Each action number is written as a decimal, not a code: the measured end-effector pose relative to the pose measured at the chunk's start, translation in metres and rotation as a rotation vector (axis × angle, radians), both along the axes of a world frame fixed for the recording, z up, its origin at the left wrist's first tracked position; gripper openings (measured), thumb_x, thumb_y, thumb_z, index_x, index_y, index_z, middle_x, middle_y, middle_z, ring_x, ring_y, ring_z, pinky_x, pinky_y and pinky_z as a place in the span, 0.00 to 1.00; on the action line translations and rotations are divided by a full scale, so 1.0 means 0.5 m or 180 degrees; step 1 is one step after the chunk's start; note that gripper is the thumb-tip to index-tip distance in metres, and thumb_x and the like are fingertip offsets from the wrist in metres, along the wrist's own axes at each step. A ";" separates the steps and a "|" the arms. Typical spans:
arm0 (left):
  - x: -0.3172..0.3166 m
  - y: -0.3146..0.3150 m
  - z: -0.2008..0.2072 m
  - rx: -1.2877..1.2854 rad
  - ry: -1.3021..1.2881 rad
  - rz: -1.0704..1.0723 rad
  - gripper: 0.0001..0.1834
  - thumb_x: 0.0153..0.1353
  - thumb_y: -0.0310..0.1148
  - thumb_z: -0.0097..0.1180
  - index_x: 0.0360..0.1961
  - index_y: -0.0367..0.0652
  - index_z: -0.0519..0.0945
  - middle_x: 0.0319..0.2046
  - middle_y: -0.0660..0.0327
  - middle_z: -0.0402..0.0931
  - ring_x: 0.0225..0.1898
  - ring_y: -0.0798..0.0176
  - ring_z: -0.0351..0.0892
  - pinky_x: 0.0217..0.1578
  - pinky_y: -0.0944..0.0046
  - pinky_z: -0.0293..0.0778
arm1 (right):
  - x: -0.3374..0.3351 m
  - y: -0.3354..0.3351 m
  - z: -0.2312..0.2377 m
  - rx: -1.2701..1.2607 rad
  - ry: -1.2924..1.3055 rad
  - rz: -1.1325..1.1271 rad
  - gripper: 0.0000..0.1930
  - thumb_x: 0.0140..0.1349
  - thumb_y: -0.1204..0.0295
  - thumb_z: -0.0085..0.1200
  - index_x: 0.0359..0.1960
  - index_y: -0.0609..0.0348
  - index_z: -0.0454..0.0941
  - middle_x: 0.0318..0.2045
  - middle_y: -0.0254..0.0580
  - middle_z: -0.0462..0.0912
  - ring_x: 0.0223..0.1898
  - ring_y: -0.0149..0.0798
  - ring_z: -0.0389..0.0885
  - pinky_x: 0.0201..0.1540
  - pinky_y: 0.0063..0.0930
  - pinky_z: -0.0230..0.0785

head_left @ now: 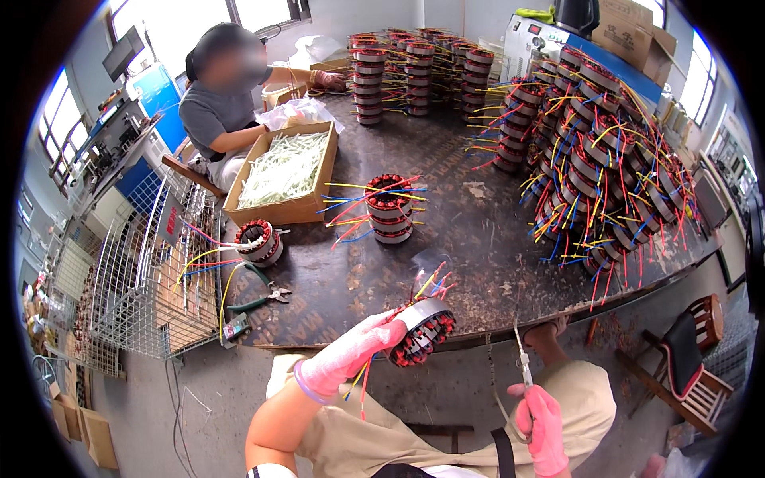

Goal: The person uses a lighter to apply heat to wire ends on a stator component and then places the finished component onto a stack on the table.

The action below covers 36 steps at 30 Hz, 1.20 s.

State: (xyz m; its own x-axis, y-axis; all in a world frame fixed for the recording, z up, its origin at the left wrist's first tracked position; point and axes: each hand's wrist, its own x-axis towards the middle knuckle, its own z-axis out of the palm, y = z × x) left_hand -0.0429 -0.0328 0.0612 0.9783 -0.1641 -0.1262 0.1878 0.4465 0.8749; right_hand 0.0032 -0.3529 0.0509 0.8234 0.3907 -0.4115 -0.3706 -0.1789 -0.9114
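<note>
My left hand point(351, 352), in a pink glove, holds a round motor stator point(423, 328) with red windings and coloured wires sticking up, just off the near edge of the dark worktable point(446, 239). My right hand point(542, 422), also pink-gloved, grips a pair of scissors point(522, 362) pointing up, a little right of the stator and apart from it. A small stack of stators point(390, 209) stands mid-table. A single stator point(259, 241) lies at the left edge.
Large stator piles point(598, 151) fill the right side, more stacks point(414, 68) at the back. Another person point(223, 103) sits at the far left by a cardboard box of white tubing point(283, 171). Green pliers point(259, 301) lie near a wire cage point(135, 271). A wooden stool point(693, 350) stands right.
</note>
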 end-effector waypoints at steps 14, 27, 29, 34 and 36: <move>0.049 0.053 -0.034 0.4697 -0.1051 0.0854 0.51 0.35 0.48 0.76 0.61 0.37 0.68 0.49 0.49 0.73 0.49 0.44 0.77 0.50 0.54 0.74 | -0.010 0.018 0.001 -0.0066 0.0897 0.0417 0.18 0.72 0.62 0.45 0.48 0.67 0.77 0.16 0.25 0.68 0.18 0.19 0.59 0.21 0.17 0.49; 0.061 0.063 -0.082 0.5083 -0.1235 0.0275 0.52 0.31 0.38 0.74 0.64 0.41 0.68 0.56 0.48 0.70 0.57 0.44 0.70 0.59 0.52 0.67 | -0.033 0.041 -0.093 0.0213 0.1161 0.0831 0.17 0.72 0.63 0.45 0.47 0.65 0.78 0.18 0.26 0.65 0.19 0.20 0.61 0.22 0.19 0.52; 0.063 0.060 -0.080 0.5090 -0.1139 0.0250 0.51 0.31 0.38 0.74 0.63 0.41 0.69 0.57 0.49 0.70 0.57 0.44 0.70 0.59 0.52 0.67 | -0.034 0.042 -0.101 0.0295 0.1116 0.0859 0.17 0.73 0.62 0.44 0.47 0.64 0.78 0.17 0.27 0.65 0.19 0.20 0.61 0.22 0.19 0.52; 0.065 0.065 -0.085 0.5056 -0.1076 0.0204 0.51 0.31 0.38 0.74 0.63 0.41 0.70 0.57 0.49 0.70 0.58 0.44 0.70 0.59 0.51 0.67 | -0.035 0.046 -0.102 0.0263 0.1105 0.0903 0.17 0.73 0.62 0.44 0.47 0.63 0.78 0.17 0.26 0.65 0.19 0.20 0.60 0.22 0.19 0.52; 0.069 0.063 -0.082 0.5037 -0.1115 0.0217 0.50 0.31 0.38 0.74 0.62 0.41 0.70 0.57 0.50 0.70 0.57 0.44 0.70 0.59 0.51 0.68 | -0.038 0.047 -0.104 0.0321 0.1152 0.0880 0.17 0.73 0.62 0.43 0.47 0.63 0.78 0.17 0.26 0.65 0.19 0.19 0.60 0.22 0.19 0.52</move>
State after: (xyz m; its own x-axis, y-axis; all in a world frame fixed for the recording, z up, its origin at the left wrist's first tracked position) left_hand -0.0085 -0.0015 0.0202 0.9936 -0.0509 0.1012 -0.0903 -0.8954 0.4360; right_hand -0.0158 -0.3294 -0.0009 0.4932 0.6282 -0.6018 -0.6188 -0.2328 -0.7502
